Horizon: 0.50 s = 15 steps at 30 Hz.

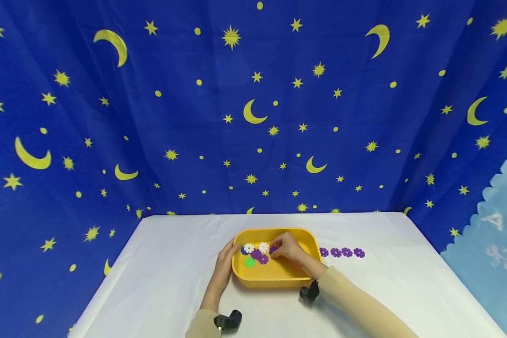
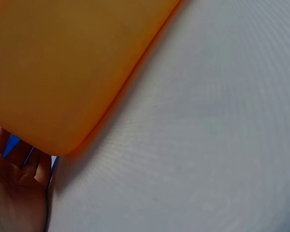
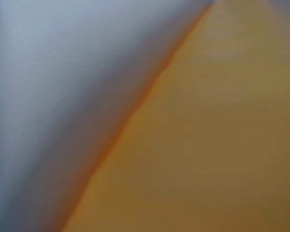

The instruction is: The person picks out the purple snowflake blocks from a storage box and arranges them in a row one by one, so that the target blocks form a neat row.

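A yellow tray (image 1: 279, 283) holds several flower-shaped plastic discs: white discs (image 1: 249, 248), purple discs (image 1: 263, 259), a green disc (image 1: 249, 262) and a blue one partly covered. My left hand (image 1: 225, 260) rests against the tray's left side, its fingers along the outer wall; the left wrist view shows this hand (image 2: 20, 188) by the tray's corner. Inside the tray, my right hand (image 1: 289, 247) pinches a purple disc (image 1: 272, 249) between thumb and fingers. Only the blurred tray wall (image 3: 198, 145) appears in the right wrist view, with no hand visible.
To the right of the tray, several purple discs (image 1: 347, 252) lie in a row on the white tablecloth (image 1: 160, 272). A blue curtain (image 1: 186, 112) with moons and stars stands behind and at the sides. Black devices sit on both wrists.
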Available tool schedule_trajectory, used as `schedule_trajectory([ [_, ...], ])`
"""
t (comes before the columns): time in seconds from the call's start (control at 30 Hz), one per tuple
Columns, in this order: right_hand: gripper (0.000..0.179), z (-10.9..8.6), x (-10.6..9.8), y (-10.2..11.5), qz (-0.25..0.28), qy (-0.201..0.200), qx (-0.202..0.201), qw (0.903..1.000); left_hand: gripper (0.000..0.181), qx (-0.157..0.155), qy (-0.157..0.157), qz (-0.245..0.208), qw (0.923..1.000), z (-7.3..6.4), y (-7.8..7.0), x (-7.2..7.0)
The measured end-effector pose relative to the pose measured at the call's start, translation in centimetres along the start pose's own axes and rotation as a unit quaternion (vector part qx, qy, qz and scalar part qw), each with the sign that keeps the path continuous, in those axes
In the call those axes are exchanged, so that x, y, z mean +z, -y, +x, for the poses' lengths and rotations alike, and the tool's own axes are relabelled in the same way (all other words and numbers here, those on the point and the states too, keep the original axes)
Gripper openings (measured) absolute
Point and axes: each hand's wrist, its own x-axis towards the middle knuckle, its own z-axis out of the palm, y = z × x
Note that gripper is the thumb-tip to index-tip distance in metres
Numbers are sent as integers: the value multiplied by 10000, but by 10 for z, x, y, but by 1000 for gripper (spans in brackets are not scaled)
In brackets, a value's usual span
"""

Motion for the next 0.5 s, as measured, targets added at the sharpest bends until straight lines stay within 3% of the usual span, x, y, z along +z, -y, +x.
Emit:
schedule_trajectory([
  [0.2,29,-4,-10,1,678,-66,281,9973,56,21,-12,-4,10000,4,0,2],
  [0.33,34,-11,-16,5,1316,-58,597,9895,56,-35,-10,-82,10000,2,2,2],
  [0.5,34,-20,-30,14,1431,-427,941,9843,58,-5,-1,-36,10000,1,2,-1],
])
